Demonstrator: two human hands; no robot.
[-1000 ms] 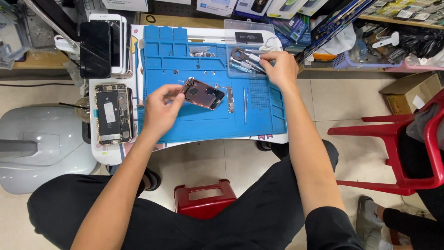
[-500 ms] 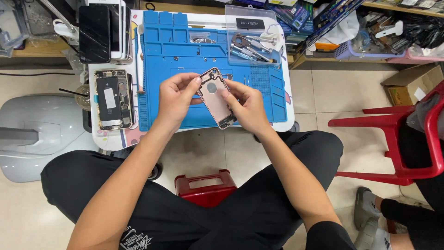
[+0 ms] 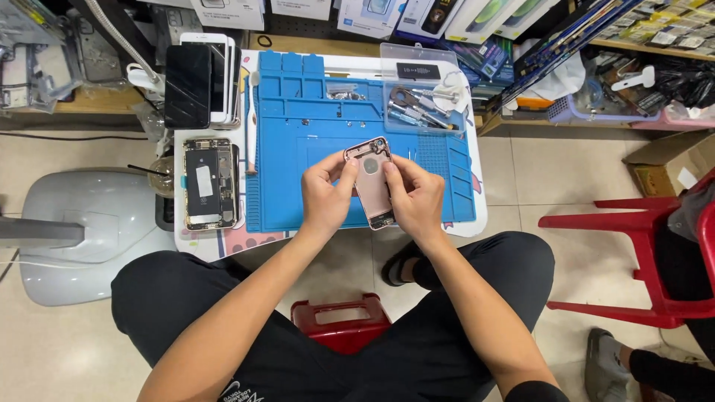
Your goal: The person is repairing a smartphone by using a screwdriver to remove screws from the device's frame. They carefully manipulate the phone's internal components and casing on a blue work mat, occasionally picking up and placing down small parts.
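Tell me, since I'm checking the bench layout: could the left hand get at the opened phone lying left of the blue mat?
Probably yes. The opened phone lies uncovered, nothing between it and the left hand, but that hand would first have to let go of the pink phone housing.

- The middle of the blue mat point(image 3: 287, 171) is left bare to the left of the left hand point(image 3: 325, 195).
- The mat's far right corner is blocked by a clear tool tray point(image 3: 423, 97).
- The left table edge is taken up by an opened phone point(image 3: 209, 182) and stacked phones point(image 3: 201, 82).
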